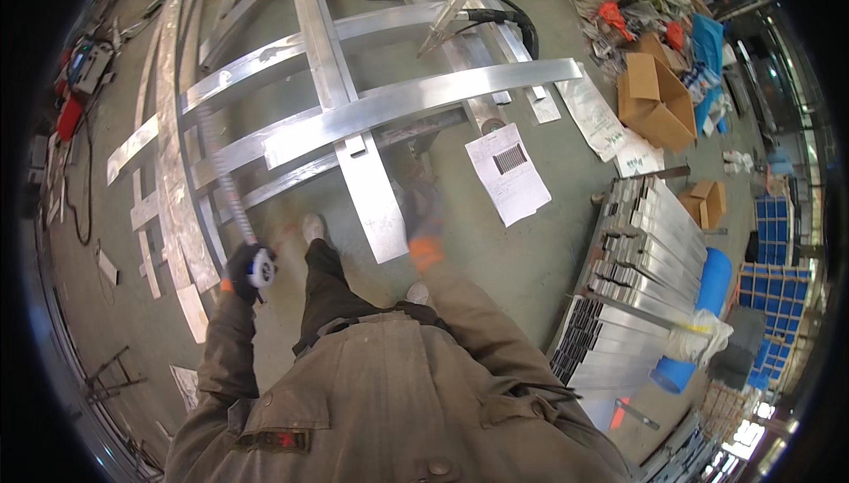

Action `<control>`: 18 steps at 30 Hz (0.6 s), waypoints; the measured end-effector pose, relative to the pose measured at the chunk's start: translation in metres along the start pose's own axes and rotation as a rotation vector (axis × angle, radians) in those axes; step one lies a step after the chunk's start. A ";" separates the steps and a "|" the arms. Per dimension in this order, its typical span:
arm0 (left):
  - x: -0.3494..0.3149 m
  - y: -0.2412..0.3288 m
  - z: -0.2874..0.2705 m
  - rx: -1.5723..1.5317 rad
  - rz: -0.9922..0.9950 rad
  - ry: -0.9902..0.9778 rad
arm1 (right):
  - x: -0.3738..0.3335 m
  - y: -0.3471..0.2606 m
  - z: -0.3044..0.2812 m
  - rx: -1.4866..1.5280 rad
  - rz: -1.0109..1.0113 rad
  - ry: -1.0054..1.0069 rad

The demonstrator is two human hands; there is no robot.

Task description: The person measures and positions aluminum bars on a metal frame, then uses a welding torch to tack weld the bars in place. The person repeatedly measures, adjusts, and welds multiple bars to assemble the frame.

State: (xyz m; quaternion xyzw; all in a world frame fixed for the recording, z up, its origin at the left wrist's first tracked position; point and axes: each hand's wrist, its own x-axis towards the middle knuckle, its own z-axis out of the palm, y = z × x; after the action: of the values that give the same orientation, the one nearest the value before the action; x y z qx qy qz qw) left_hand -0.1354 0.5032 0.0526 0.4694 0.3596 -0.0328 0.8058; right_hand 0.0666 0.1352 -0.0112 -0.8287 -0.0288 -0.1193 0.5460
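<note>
My left hand (242, 267), in a dark glove, is closed around a tape measure (262, 268) with a white round face. Its blade (226, 178) is pulled out and runs up to the long metal bars at the left. My right hand (423, 207) is smeared by motion, so its fingers do not show. An orange cuff (425, 253) sits at that wrist. It is beside the near end of a flat silver metal bar (370, 195), under a crosswise silver bar (424, 89). Whether it touches anything I cannot tell.
Printed sheets (510, 173) with a drawing lie right of my right hand. A welding torch (442, 27) with a black cable rests on the bars. Stacked metal profiles (632, 262) stand at the right, near an open cardboard box (656, 101). A red machine (69, 118) is far left.
</note>
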 end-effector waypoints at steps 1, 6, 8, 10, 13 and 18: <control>-0.011 -0.009 0.016 0.180 0.025 -0.027 | -0.008 0.012 -0.034 -0.069 -0.041 0.005; -0.037 -0.057 0.112 0.881 0.220 -0.093 | -0.030 0.105 -0.164 -0.080 0.113 0.033; -0.039 -0.062 0.146 1.077 0.453 -0.156 | -0.022 0.137 -0.192 -0.149 0.060 0.008; -0.038 -0.061 0.177 1.218 0.412 -0.182 | -0.008 0.154 -0.206 -0.224 0.080 -0.006; -0.030 -0.055 0.222 1.248 0.497 -0.245 | 0.040 0.153 -0.226 -0.002 0.142 0.003; 0.000 -0.036 0.274 1.347 0.475 -0.291 | 0.176 0.103 -0.248 -0.254 0.050 0.000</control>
State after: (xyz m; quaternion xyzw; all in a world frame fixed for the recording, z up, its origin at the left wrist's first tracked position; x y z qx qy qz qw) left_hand 0.0008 0.2694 0.1084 0.9198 0.0392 -0.1331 0.3670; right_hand 0.2140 -0.1471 0.0302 -0.8917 0.0074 -0.1084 0.4395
